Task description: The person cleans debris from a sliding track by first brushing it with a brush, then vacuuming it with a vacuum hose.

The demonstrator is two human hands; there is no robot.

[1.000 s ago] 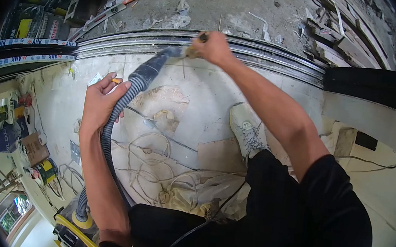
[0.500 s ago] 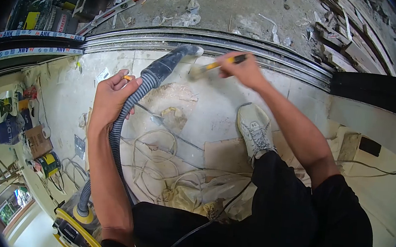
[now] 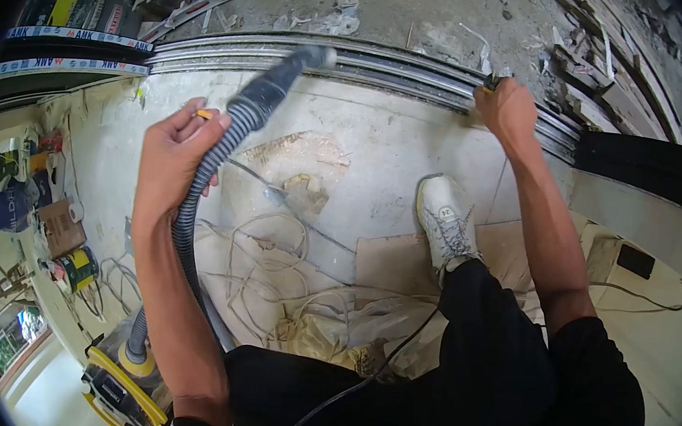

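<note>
My left hand (image 3: 171,153) is closed around the ribbed grey vacuum hose (image 3: 238,123). Its black nozzle (image 3: 276,77) reaches up over the metal sliding-door track (image 3: 389,75), slightly blurred. A small orange stub (image 3: 204,115), perhaps a cigarette filter, shows between the thumb and forefinger. Farther right, my right hand (image 3: 508,112) is wrapped around a paint brush (image 3: 489,83), at the near side of the track. Most of the brush is hidden behind the fingers. The hose runs down to the yellow and black vacuum (image 3: 124,381) at lower left.
Paint buckets (image 3: 72,6) and a long level (image 3: 192,10) lie beyond the track at left. Wood scraps (image 3: 612,83) are piled at the right. Loose cable (image 3: 271,247) and cardboard (image 3: 395,256) cover the floor near my shoe (image 3: 442,219).
My right hand has moved right with the brush, from the floor beside the nozzle to the track's right part. My left hand has shifted left, and the nozzle has swung up over the track.
</note>
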